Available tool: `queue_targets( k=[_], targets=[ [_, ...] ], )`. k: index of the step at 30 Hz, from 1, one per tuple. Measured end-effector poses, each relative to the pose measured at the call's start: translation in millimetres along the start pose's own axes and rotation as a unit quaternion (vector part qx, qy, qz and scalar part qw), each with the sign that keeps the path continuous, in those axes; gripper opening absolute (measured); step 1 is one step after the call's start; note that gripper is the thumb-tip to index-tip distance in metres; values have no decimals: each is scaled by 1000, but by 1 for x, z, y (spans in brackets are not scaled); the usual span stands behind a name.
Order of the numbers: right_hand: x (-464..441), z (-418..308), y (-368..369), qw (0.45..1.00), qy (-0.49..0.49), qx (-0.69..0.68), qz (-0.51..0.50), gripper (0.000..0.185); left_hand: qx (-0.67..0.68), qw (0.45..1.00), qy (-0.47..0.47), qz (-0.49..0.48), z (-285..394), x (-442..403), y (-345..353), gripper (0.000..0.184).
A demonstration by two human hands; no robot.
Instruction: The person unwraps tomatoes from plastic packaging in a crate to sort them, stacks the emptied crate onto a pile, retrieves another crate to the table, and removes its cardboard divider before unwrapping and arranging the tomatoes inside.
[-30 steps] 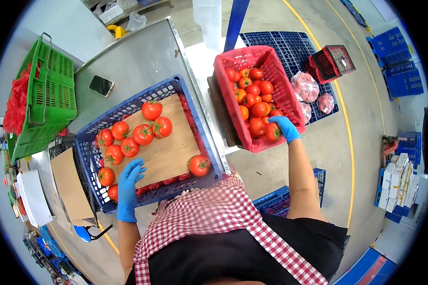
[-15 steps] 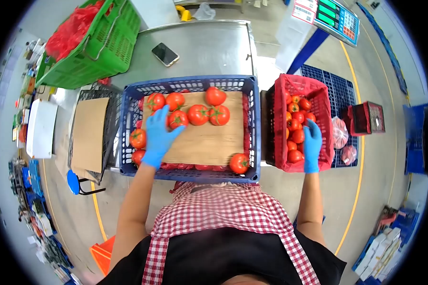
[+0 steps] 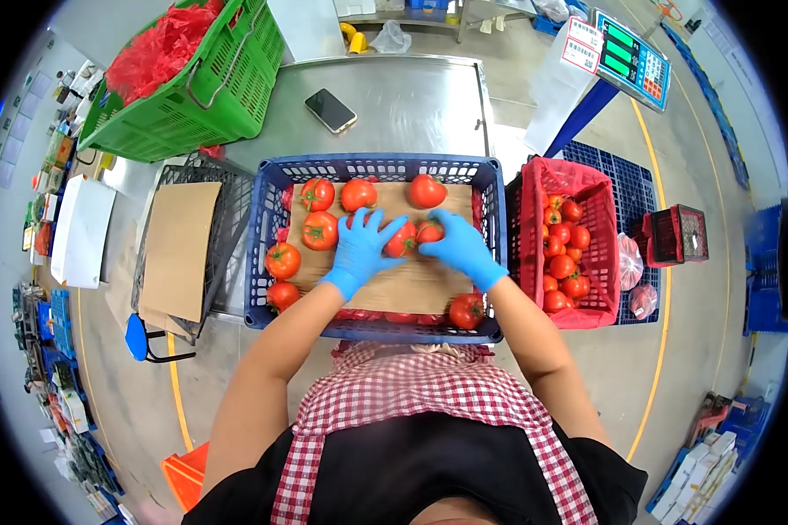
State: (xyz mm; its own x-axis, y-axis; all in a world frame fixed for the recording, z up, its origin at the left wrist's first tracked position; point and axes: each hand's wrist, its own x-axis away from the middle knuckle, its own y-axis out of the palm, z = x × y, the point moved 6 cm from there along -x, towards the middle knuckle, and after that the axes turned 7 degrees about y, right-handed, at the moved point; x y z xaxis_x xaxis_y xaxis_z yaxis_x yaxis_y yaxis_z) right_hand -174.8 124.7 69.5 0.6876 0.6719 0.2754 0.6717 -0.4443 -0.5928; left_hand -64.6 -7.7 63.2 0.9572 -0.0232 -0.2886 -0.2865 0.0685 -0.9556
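"Two gloved hands on my screen, both inside the blue crate (image 3: 385,331). How do you read the fingers?"

"From my seat, the left hand (image 3: 360,252) is open, its fingers fanned wide over the middle of the crate. Its thumb and forefinger lie either side of one tomato (image 3: 401,239), but I can't tell whether they press on it."

"And the right hand (image 3: 460,247)?"

"I see it half curled across the crate's right half, thumb and forefinger around a second tomato (image 3: 430,231). I'm looking from above, so I can't tell whether it has a firm hold. That pair sits side by side between the hands."

"I also count a tomato (image 3: 467,311) by the near right corner and one (image 3: 317,194) by the far left corner."

"Same here, plus two along the left edge, all on a cardboard sheet (image 3: 403,293). Just past the right edge I have a red crate (image 3: 599,236) with more tomatoes (image 3: 575,286) in it, and a phone (image 3: 331,111) lies on the tabletop (image 3: 411,96), beyond the blue crate's far edge."
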Motion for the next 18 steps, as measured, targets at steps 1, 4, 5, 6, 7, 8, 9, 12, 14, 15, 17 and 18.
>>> queue_targets(
  k=[1,4,5,6,7,8,9,12,14,15,17,18],
  targets=[
    [6,5,-5,975,82,-200,-54,47,-8,1000,19,7,0,-6,-1,70],
    [27,7,-14,661,145,-699,-232,64,29,996,13,-80,-11,-20,16,72],
    [38,6,-21,600,134,-746,-256,67,40,992,-11,-117,-15,-24,21,72],
    [50,2,-27,534,120,-790,-277,71,120,986,-73,-90,-19,-27,21,72],
    [58,6,-34,509,83,-799,-308,74,199,969,-132,-66,-22,-29,22,73],
    [65,11,-41,533,63,-800,-268,73,275,941,-191,-44,-25,-31,24,74],
    [71,11,-46,553,43,-799,-230,74,449,872,-187,60,-21,-41,20,77],
    [81,32,-49,578,-8,-796,-179,74,822,439,-361,-32,19,-39,40,81],
    [82,39,-51,563,2,-819,-114,74,887,323,-323,-64,54,-56,17,81],
    [85,34,-58,556,-10,-826,-89,73,897,315,-302,-68,73,-66,1,81],
    [86,30,-66,512,-5,-857,-65,74,907,285,-296,-93,103,-81,-16,74],
    [87,29,-71,488,-5,-871,-47,76,889,320,-311,-100,112,-88,-19,71]
  ],
)
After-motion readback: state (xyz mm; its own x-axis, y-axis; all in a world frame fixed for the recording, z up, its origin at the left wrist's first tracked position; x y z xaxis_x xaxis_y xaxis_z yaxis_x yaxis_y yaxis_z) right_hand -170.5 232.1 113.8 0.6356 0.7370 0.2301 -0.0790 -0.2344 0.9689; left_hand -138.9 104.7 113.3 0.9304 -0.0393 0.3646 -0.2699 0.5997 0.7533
